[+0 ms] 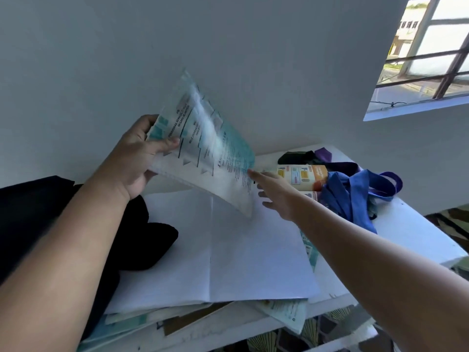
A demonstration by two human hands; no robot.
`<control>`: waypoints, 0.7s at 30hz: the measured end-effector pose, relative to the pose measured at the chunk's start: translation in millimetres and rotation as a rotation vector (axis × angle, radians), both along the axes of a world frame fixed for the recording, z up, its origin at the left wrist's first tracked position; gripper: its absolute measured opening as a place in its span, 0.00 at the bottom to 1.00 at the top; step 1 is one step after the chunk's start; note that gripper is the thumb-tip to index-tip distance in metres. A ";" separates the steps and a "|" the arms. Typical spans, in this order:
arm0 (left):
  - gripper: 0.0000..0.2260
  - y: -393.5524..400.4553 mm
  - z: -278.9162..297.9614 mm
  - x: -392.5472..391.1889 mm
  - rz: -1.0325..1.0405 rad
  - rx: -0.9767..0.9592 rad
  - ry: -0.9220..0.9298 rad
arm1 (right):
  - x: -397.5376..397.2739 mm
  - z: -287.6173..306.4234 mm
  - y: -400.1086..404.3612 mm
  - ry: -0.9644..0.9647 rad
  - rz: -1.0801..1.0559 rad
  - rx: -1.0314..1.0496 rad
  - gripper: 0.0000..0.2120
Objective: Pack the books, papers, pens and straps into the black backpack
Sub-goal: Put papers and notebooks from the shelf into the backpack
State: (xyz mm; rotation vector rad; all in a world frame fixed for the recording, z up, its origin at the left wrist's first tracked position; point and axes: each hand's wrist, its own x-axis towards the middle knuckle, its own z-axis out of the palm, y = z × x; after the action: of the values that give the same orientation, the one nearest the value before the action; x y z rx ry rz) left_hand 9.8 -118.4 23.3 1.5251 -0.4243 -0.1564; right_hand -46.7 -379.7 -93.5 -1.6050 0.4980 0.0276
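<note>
My left hand [138,158] grips a teal and white printed booklet [205,146] by its left edge and holds it tilted above the table. Stretched forward under the booklet's lower right corner is my right hand [275,194], fingers straight, the index fingertip at that corner. The black backpack [142,240] lies at the left, partly under my left arm. A large white folded sheet [228,252] covers a stack of papers [157,320]. Blue straps [355,196] and purple straps [330,154] lie at the right, beside an orange and white leaflet [304,175].
The white table [411,229] stands against a grey wall, its right and front edges close by. A dark cloth item [295,156] lies at the back. A barred window [431,54] is at the upper right. Patterned floor [327,326] shows below the table.
</note>
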 end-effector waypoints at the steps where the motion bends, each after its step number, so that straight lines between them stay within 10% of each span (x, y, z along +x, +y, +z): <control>1: 0.15 -0.5 0.4 -0.4 0.052 0.048 -0.030 | 0.6 0.4 1.0 0.001 0.011 -0.015 0.26; 6: 0.12 -13.2 11.7 -19.7 0.097 0.228 -0.313 | -0.3 13.4 7.5 -0.020 -0.057 0.101 0.34; 13: 0.18 -45.2 18.8 -59.3 -0.137 0.823 -1.062 | -2.3 32.7 -12.0 -0.285 -0.054 0.842 0.45; 18: 0.17 -39.8 -37.1 -39.7 -0.335 1.234 -0.925 | -25.4 2.3 -30.0 -0.246 0.041 0.667 0.24; 21: 0.26 -26.2 -54.8 -32.8 -0.555 1.193 -0.452 | -33.8 -5.0 -30.1 -0.172 -0.059 0.689 0.17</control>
State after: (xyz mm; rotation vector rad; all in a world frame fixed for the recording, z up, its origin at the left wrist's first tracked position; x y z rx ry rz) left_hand -23.0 -144.6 -31.5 2.5848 -1.2638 -0.5746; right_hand -80.5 -409.7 -98.5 -0.9075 0.3479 0.0136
